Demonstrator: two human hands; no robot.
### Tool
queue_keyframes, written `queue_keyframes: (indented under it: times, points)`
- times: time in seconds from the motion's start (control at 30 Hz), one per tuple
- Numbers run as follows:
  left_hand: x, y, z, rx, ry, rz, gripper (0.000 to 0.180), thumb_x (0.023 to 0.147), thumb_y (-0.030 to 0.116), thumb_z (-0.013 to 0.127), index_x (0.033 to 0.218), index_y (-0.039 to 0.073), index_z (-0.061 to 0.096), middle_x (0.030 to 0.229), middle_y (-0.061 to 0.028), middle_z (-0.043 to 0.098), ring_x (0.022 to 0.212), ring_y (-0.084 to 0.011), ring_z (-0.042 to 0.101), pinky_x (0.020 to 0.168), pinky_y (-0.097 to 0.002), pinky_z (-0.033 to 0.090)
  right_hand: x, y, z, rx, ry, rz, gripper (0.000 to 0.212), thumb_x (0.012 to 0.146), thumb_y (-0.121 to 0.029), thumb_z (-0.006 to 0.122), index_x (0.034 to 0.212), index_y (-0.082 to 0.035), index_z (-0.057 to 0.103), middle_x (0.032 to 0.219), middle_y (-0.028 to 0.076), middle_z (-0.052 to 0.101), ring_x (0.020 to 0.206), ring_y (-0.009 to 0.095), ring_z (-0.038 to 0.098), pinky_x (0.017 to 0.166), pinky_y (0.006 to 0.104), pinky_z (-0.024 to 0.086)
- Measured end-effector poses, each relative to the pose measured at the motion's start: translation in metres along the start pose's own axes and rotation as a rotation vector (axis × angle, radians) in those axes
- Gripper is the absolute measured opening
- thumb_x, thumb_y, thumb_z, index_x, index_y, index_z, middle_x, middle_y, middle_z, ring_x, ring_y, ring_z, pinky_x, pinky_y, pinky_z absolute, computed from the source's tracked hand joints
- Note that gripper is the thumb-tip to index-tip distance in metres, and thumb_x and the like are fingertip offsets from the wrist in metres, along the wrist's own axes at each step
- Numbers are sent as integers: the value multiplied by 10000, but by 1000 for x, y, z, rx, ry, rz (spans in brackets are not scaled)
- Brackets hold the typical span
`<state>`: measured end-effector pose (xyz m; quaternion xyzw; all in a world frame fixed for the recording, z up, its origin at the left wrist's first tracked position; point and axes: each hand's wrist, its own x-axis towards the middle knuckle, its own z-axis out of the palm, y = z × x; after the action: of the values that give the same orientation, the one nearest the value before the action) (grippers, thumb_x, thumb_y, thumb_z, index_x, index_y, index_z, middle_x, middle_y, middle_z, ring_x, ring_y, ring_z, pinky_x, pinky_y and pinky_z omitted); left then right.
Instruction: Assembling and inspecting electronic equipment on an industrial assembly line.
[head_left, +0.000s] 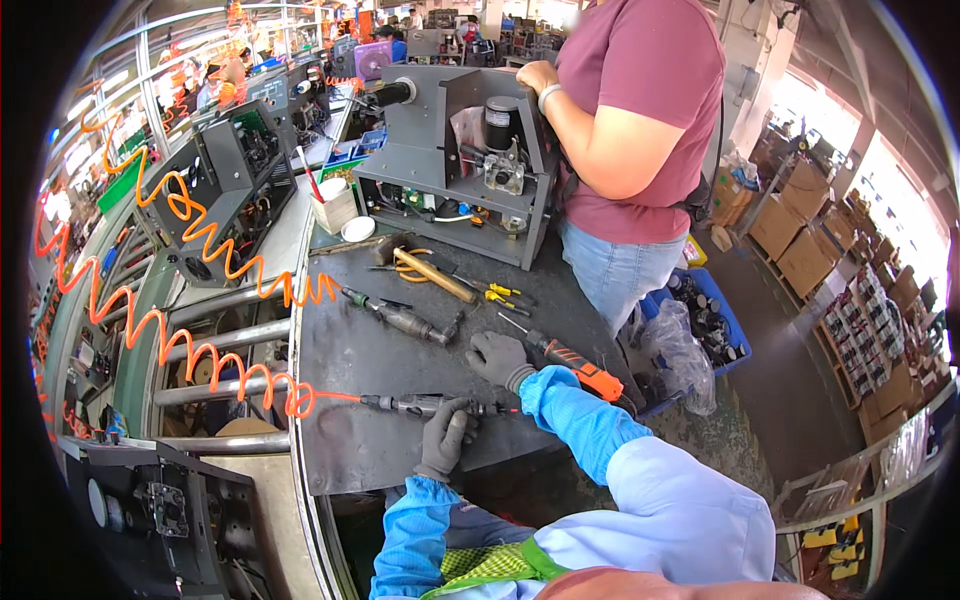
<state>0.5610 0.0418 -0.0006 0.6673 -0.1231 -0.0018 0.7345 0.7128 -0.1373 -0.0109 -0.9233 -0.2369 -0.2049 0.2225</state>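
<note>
My left hand (444, 440), in a grey glove, is closed around the front part of a dark air screwdriver (398, 402) lying near the front edge of the black tabletop (350, 445). An orange coiled air hose (240, 385) runs from its rear end to the left. My right hand (498, 360), gloved in grey too, rests on the tabletop with its fingers apart and nothing visible in them. Just right of it lies an orange and black electric screwdriver (582, 370). A second air tool (405, 318) lies beyond my hands.
A hammer (437, 275) and yellow-handled pliers (505, 293) lie farther back. Behind them stands an open grey machine housing (430, 190). A person (640, 110) stands at the far right edge of the table, beside a blue bin (725, 320). A roller conveyor (225, 390) runs along the left.
</note>
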Motion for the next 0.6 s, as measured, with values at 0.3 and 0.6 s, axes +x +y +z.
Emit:
queue_keyframes:
  times: [0.3,0.6]
  points:
    - [-6,4,2,12,28,-31,349,1003,244,534,1245,-7,558,899,-73,652,737,-135,615,639,-270,502,1,-4,-1,-16,34,-37,229,866,-352,604,900,-128,570,825,107,611,770,328,634,658,468,492]
    - [0,-6,3,0,58,-43,284,974,158,571,1214,6,592,889,-42,653,720,-107,611,630,-265,503,0,7,4,-27,-30,-7,236,867,-359,602,906,-128,571,840,117,623,785,331,639,664,469,495]
